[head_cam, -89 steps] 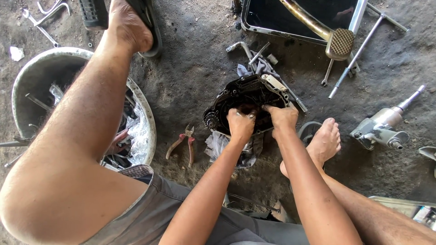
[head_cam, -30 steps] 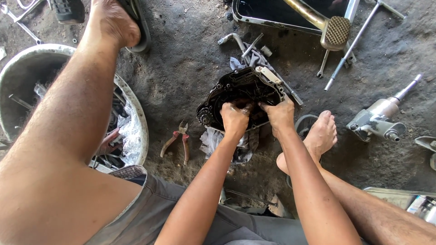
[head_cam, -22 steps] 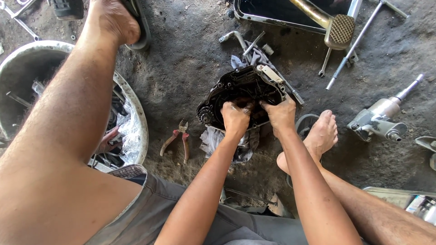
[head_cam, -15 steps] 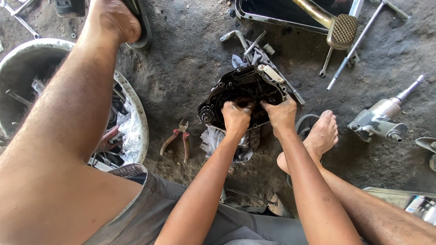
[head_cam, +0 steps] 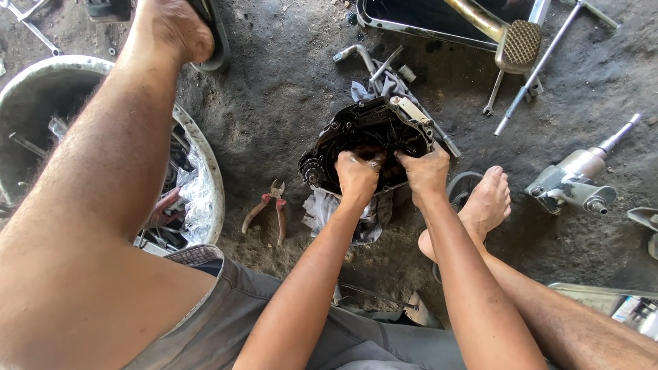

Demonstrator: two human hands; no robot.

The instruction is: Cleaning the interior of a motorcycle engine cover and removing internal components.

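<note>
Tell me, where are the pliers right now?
The pliers lie on the dirt floor, left of the left hand and the black engine cover, just right of the metal basin.

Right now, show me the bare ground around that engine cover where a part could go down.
Free: the dirt between the engine cover, the sandal and the basin; also between the right foot and the impact wrench. Crowded: behind the cover, where the wrenches and rag lie, and by the pliers.
</note>
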